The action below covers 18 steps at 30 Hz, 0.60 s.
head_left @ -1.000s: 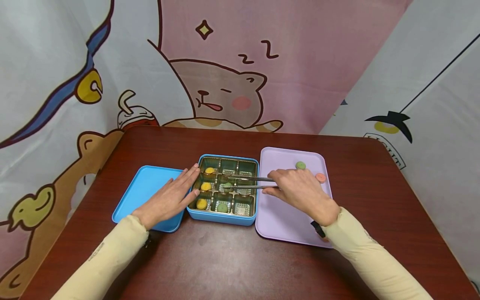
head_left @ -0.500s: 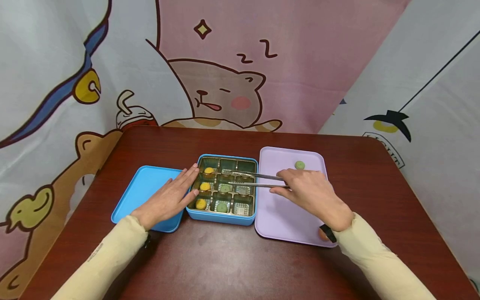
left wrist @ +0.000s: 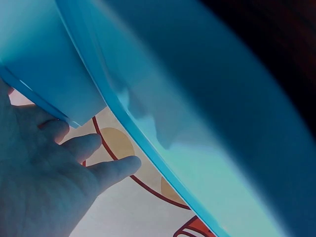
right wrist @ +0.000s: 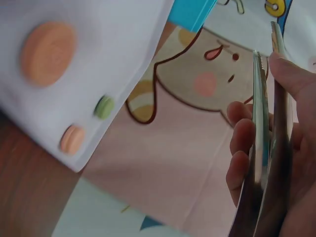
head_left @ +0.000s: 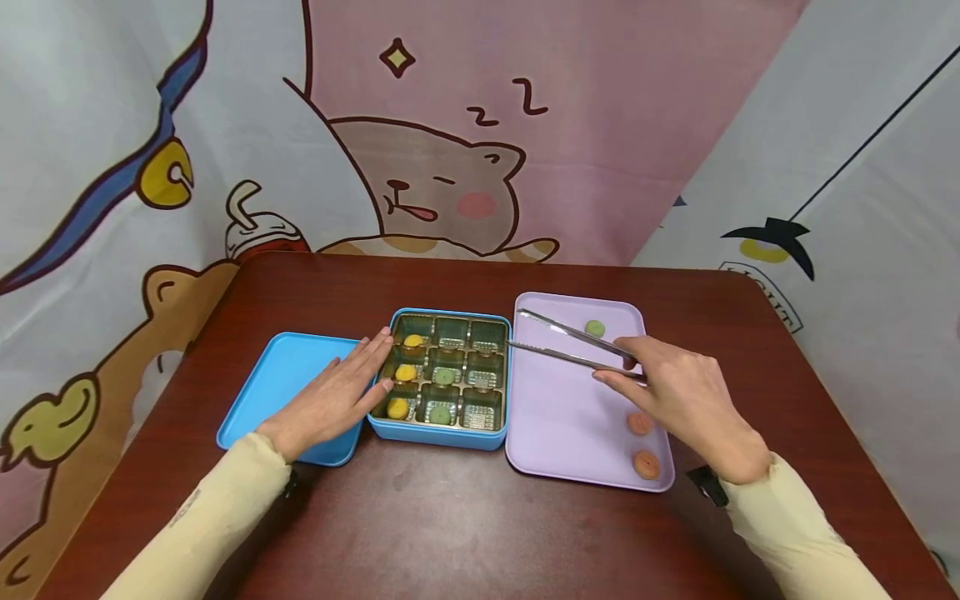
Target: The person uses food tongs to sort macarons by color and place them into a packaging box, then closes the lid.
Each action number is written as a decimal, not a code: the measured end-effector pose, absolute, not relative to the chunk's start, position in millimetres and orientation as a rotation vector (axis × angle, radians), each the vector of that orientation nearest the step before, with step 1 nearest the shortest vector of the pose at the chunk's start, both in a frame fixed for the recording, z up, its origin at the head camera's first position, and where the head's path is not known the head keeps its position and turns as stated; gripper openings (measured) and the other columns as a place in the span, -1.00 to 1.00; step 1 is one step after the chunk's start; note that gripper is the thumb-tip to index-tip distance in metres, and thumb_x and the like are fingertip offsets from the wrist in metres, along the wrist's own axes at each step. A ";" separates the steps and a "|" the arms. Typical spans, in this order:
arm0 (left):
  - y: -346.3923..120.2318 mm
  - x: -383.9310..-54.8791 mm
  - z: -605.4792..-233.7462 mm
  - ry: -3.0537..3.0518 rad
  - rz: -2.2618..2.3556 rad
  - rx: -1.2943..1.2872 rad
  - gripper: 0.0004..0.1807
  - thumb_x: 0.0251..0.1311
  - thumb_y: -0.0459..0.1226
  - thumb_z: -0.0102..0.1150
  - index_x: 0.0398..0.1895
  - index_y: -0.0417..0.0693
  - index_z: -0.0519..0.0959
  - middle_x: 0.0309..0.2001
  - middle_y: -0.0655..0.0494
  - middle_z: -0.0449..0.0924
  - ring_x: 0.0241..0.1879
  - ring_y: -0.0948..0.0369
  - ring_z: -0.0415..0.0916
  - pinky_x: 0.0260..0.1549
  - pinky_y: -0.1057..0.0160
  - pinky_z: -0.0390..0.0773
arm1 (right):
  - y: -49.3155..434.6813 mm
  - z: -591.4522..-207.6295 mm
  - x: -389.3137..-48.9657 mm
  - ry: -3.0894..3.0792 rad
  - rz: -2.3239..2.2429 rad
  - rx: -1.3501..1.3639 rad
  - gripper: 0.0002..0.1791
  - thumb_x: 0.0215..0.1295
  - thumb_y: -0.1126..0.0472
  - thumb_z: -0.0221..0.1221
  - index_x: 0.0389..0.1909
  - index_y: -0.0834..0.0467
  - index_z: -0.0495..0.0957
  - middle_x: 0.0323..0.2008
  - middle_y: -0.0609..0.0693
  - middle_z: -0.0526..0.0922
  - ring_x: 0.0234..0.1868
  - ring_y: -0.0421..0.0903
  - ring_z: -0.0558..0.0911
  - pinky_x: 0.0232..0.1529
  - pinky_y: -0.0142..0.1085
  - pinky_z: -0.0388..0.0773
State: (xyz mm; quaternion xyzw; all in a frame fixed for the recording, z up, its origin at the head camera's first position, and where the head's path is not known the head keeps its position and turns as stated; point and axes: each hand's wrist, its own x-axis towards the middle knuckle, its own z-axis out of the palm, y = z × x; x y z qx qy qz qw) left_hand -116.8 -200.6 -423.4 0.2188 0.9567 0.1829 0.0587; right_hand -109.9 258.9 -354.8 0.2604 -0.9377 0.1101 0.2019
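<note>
My right hand (head_left: 678,392) holds steel tongs (head_left: 581,346) over the lilac tray (head_left: 555,433); their tips stand apart with nothing between them, the lower tip close to the box's right rim. A green macaron (head_left: 595,328) lies on the tray behind the tongs. Nearer the front are two orange macarons (head_left: 647,465); another orange macaron (right wrist: 72,139) shows in the right wrist view beside the green one. With straight fingers, my left hand (head_left: 330,404) touches the left rim of the blue box (head_left: 438,433). Its gold insert has yellow macarons (head_left: 397,408) in the left column and green macarons (head_left: 440,414) in the middle column.
A blue lid (head_left: 281,396) lies left of the box, partly beneath my left hand and forearm. The brown table (head_left: 450,517) ends at a printed cloth backdrop (head_left: 450,183) behind. Box and tray stand almost edge to edge.
The tongs have opened and left the green macaron in the middle compartment. My right hand has drawn them rightward out of the box, over the tray. My left hand has stayed put.
</note>
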 end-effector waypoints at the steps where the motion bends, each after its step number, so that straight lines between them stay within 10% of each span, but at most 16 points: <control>1: -200.6 -116.9 -423.5 2.899 0.552 0.662 -0.20 0.62 0.10 -0.14 0.70 -0.04 -0.09 0.69 0.08 -0.21 0.62 -0.13 -0.12 0.41 -0.42 0.06 | 263.5 -356.0 -109.0 -2.615 0.313 0.709 -0.54 0.16 -0.13 0.49 -0.13 0.13 0.67 -0.48 -0.11 0.66 -0.62 -0.28 0.41 -0.70 -0.36 0.30; 18: -200.0 -116.1 -422.2 2.899 0.549 0.660 -0.20 0.62 0.09 -0.14 0.71 -0.04 -0.10 0.69 0.07 -0.23 0.62 -0.14 -0.12 0.40 -0.43 0.06 | 312.5 -376.3 -108.6 -2.729 0.294 0.453 -0.50 0.03 -0.01 0.60 -0.11 0.18 0.68 -0.58 -0.12 0.53 -0.65 -0.19 0.35 -0.73 -0.29 0.22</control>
